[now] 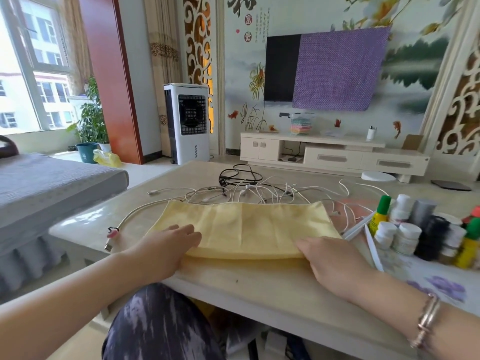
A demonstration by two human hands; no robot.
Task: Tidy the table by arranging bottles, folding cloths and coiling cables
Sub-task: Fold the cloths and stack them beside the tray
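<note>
Cloth-folding looks to be the step in hand: both the left hand [166, 245] and right hand [330, 258] lie flat, grip wide, on the yellow cloth [246, 227] at the bench's [259, 287] near edge, so another fold likely follows, the tangled cables [249, 188] still uncoiled beyond.

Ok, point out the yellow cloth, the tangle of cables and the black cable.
yellow cloth [246, 227], head view, middle of its top layer.
tangle of cables [270, 192], head view, crossing white cords.
black cable [235, 175], head view, its loop.

The wall [298, 19] bears calligraphy "和" and "富貴".
</note>
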